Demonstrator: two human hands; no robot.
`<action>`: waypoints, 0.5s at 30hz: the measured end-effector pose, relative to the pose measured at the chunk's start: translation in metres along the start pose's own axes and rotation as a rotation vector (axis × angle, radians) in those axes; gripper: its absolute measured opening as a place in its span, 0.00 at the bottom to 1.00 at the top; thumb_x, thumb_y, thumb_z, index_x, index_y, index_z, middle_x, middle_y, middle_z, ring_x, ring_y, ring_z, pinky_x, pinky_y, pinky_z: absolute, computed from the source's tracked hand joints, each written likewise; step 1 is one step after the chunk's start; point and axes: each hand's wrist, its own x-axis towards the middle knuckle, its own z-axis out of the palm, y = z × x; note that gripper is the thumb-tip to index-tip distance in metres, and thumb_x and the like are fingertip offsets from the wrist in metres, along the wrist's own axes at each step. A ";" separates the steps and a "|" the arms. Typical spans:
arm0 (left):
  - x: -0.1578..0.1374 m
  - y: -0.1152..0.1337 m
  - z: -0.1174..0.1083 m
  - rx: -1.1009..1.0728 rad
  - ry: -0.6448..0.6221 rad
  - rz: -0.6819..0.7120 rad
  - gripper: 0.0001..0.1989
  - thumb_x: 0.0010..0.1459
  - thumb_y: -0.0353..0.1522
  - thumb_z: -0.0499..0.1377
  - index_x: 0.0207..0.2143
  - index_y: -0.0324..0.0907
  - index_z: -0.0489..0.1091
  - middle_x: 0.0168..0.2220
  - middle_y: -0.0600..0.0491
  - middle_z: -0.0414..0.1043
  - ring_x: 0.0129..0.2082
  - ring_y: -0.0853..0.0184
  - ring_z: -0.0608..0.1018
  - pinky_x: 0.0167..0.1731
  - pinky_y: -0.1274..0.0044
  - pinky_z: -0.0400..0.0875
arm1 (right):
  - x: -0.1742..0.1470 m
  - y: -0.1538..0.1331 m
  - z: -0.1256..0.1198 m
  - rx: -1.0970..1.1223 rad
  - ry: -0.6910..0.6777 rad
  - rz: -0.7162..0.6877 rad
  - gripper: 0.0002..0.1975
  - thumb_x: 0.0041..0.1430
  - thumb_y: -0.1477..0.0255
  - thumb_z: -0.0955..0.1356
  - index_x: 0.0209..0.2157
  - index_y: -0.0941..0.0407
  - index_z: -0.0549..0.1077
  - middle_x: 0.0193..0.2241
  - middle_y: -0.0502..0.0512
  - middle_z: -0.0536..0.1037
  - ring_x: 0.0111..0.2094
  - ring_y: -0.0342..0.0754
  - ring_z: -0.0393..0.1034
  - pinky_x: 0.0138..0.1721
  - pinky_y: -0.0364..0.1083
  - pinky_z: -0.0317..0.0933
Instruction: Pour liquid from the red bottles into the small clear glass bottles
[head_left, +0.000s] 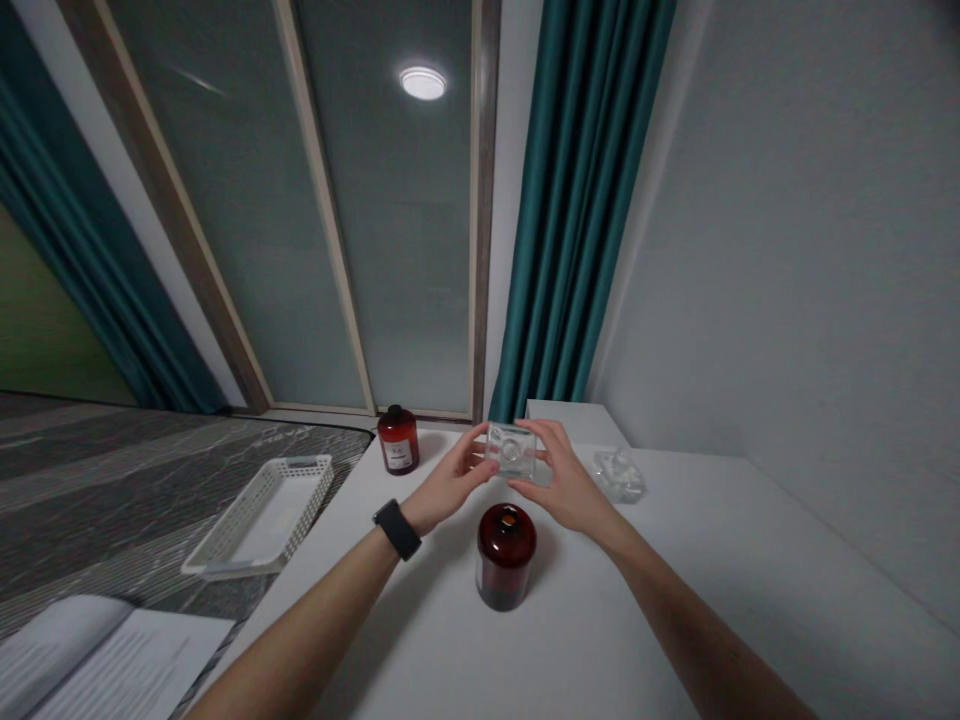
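Note:
Between my two hands, above the white table (600,640), is a small clear, box-shaped piece (511,452) with a round shape at its middle. My left hand (452,480) grips its left side with thumb and fingers, a black watch (397,530) on that wrist. From the right, my right hand (559,475) holds the other side. Just below and nearer to me stands an amber bottle (506,560) with an uncapped neck. A second amber bottle (398,442), with a black cap and white label, stands upright to the left of my hands.
Crumpled clear plastic (619,475) lies right of my hands. A white box (574,420) stands at the table's back edge. On the grey patterned surface at left are a white basket (202,555) and an open book (142,665). A wall (810,250) bounds the right side.

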 end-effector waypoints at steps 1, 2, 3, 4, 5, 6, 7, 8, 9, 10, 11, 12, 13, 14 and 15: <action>0.000 -0.002 0.003 -0.024 0.029 0.004 0.29 0.59 0.38 0.62 0.60 0.44 0.59 0.47 0.47 0.72 0.45 0.60 0.74 0.47 0.67 0.68 | -0.002 0.000 0.002 0.004 0.004 0.002 0.33 0.53 0.71 0.73 0.60 0.44 0.61 0.56 0.56 0.60 0.59 0.54 0.60 0.57 0.57 0.63; -0.001 -0.003 0.005 -0.047 0.059 0.007 0.29 0.59 0.38 0.63 0.60 0.44 0.59 0.48 0.46 0.72 0.46 0.60 0.74 0.49 0.67 0.68 | -0.004 0.001 0.004 0.017 0.016 0.010 0.35 0.54 0.71 0.73 0.61 0.44 0.60 0.58 0.56 0.59 0.60 0.54 0.58 0.58 0.57 0.62; -0.003 -0.004 0.008 -0.068 0.086 0.011 0.29 0.58 0.38 0.63 0.60 0.43 0.58 0.49 0.46 0.71 0.48 0.60 0.74 0.51 0.66 0.67 | -0.006 0.001 0.006 0.044 0.038 0.024 0.36 0.54 0.70 0.72 0.62 0.44 0.57 0.60 0.57 0.57 0.62 0.55 0.56 0.59 0.57 0.61; -0.004 -0.004 0.010 -0.085 0.105 0.016 0.30 0.58 0.38 0.63 0.60 0.43 0.58 0.49 0.46 0.71 0.49 0.59 0.74 0.52 0.65 0.66 | -0.009 0.002 0.008 0.086 0.067 0.044 0.37 0.55 0.70 0.72 0.63 0.44 0.55 0.61 0.57 0.55 0.64 0.55 0.53 0.60 0.58 0.60; -0.006 -0.003 0.013 -0.098 0.117 0.022 0.30 0.58 0.38 0.63 0.60 0.43 0.58 0.50 0.46 0.71 0.50 0.59 0.74 0.53 0.64 0.66 | -0.012 0.003 0.011 0.139 0.104 0.071 0.38 0.56 0.69 0.71 0.64 0.44 0.52 0.63 0.58 0.54 0.65 0.55 0.50 0.60 0.58 0.59; -0.008 -0.002 0.015 -0.106 0.124 0.028 0.30 0.58 0.38 0.63 0.60 0.43 0.57 0.50 0.46 0.71 0.50 0.58 0.74 0.53 0.64 0.66 | -0.016 0.004 0.014 0.198 0.142 0.103 0.37 0.57 0.67 0.70 0.64 0.44 0.51 0.63 0.58 0.55 0.66 0.55 0.49 0.60 0.58 0.59; -0.009 -0.001 0.016 -0.113 0.127 0.034 0.30 0.58 0.38 0.63 0.60 0.43 0.57 0.51 0.45 0.71 0.51 0.57 0.74 0.53 0.64 0.66 | -0.020 0.005 0.017 0.251 0.174 0.138 0.35 0.59 0.66 0.69 0.63 0.45 0.51 0.63 0.59 0.56 0.66 0.55 0.50 0.59 0.58 0.59; -0.011 0.000 0.018 -0.119 0.129 0.038 0.30 0.58 0.38 0.64 0.60 0.43 0.57 0.51 0.45 0.71 0.51 0.57 0.73 0.53 0.64 0.66 | -0.023 0.005 0.020 0.295 0.199 0.171 0.32 0.60 0.65 0.68 0.63 0.46 0.52 0.63 0.60 0.58 0.65 0.55 0.53 0.59 0.58 0.60; -0.013 0.001 0.019 -0.126 0.134 0.042 0.30 0.58 0.38 0.64 0.60 0.44 0.57 0.52 0.45 0.71 0.52 0.57 0.73 0.53 0.65 0.67 | -0.026 0.006 0.024 0.331 0.218 0.200 0.30 0.61 0.64 0.67 0.62 0.47 0.53 0.61 0.61 0.60 0.63 0.55 0.58 0.58 0.58 0.61; -0.015 0.000 0.020 -0.134 0.139 0.047 0.30 0.58 0.38 0.64 0.59 0.44 0.57 0.52 0.45 0.71 0.52 0.58 0.74 0.53 0.65 0.67 | -0.029 0.006 0.027 0.361 0.237 0.223 0.29 0.61 0.62 0.67 0.61 0.47 0.54 0.60 0.62 0.62 0.60 0.55 0.63 0.57 0.58 0.63; -0.017 -0.002 0.020 -0.141 0.146 0.055 0.30 0.58 0.39 0.64 0.58 0.44 0.57 0.52 0.46 0.71 0.51 0.58 0.74 0.52 0.65 0.67 | -0.032 0.006 0.031 0.389 0.257 0.238 0.28 0.61 0.61 0.67 0.60 0.48 0.55 0.59 0.62 0.64 0.57 0.54 0.66 0.56 0.58 0.64; -0.019 -0.004 0.020 -0.142 0.151 0.064 0.29 0.58 0.39 0.64 0.57 0.45 0.57 0.52 0.46 0.71 0.51 0.58 0.74 0.52 0.65 0.68 | -0.034 0.007 0.035 0.415 0.280 0.245 0.27 0.61 0.61 0.67 0.59 0.48 0.56 0.58 0.62 0.65 0.55 0.54 0.69 0.55 0.57 0.65; -0.021 -0.007 0.020 -0.136 0.155 0.079 0.27 0.58 0.39 0.64 0.56 0.45 0.57 0.52 0.46 0.71 0.51 0.59 0.74 0.52 0.65 0.68 | -0.037 0.007 0.039 0.437 0.305 0.244 0.26 0.61 0.60 0.67 0.58 0.49 0.57 0.57 0.62 0.66 0.54 0.54 0.69 0.54 0.57 0.66; -0.023 -0.010 0.020 -0.118 0.153 0.097 0.25 0.58 0.39 0.64 0.54 0.45 0.58 0.53 0.45 0.70 0.52 0.58 0.74 0.53 0.65 0.67 | -0.039 0.007 0.042 0.452 0.326 0.237 0.25 0.61 0.60 0.67 0.57 0.49 0.58 0.57 0.62 0.67 0.54 0.54 0.69 0.55 0.56 0.66; -0.025 -0.013 0.020 -0.097 0.149 0.114 0.23 0.59 0.39 0.64 0.52 0.44 0.59 0.54 0.44 0.69 0.53 0.58 0.73 0.54 0.64 0.66 | -0.041 0.008 0.045 0.457 0.339 0.226 0.24 0.61 0.60 0.67 0.56 0.50 0.59 0.58 0.62 0.67 0.55 0.54 0.68 0.56 0.56 0.65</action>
